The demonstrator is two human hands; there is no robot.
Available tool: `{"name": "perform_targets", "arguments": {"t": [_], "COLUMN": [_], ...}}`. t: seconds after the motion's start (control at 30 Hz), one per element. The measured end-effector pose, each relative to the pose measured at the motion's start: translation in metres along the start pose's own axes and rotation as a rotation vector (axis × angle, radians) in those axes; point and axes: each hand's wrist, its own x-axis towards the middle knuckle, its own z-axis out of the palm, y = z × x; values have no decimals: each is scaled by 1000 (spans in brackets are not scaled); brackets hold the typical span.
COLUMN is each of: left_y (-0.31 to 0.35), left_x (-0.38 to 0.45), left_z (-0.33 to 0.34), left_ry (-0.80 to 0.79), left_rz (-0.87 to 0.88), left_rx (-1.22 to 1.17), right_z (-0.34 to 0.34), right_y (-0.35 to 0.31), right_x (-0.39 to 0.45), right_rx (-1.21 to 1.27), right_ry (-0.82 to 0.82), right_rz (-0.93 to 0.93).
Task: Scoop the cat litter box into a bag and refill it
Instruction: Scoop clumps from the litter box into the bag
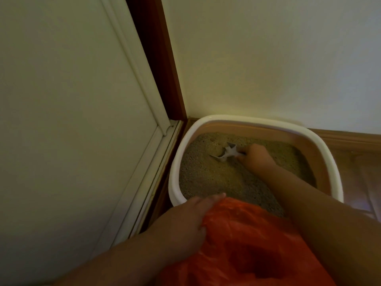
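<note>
A white-rimmed litter box (177, 159) with tan inner walls stands in the room's corner, filled with beige litter (208, 172). My right hand (256, 156) grips the handle of a grey scoop (225, 154), whose blade digs into the litter near the box's far left side. An orange plastic bag (247, 242) lies open at the box's near edge. My left hand (185, 219) holds the bag's left rim, with the thumb stretched along the top and the fingers tucked into the plastic.
A white door (68, 120) with its frame runs along the left. A dark wood corner trim (160, 65) meets the pale wall (268, 58) behind the box. Wooden floor and baseboard (350, 145) show to the right.
</note>
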Motion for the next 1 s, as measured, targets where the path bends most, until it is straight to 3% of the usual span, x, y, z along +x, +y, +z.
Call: {"name": "perform_targets", "arguments": {"t": [0.2, 0.47, 0.77, 0.9, 1.0], "left_y": [-2, 1, 18, 26, 29], "left_x": [-6, -10, -10, -11, -13], "left_z": [-2, -2, 4, 7, 8], "left_ry": [-19, -18, -10, -6, 1], "left_rz": [-20, -40, -6, 14, 28], "left_rx": [-3, -29, -12, 2, 14], "right_z": [16, 15, -27, -50, -59], "right_y": [-19, 5, 39, 44, 46], "right_x": [6, -41, -83, -90, -91], "right_rx": [175, 580, 593, 248, 100], "right_ry": [74, 187, 133, 10, 33], "right_rz": [76, 168, 146, 54, 75]}}
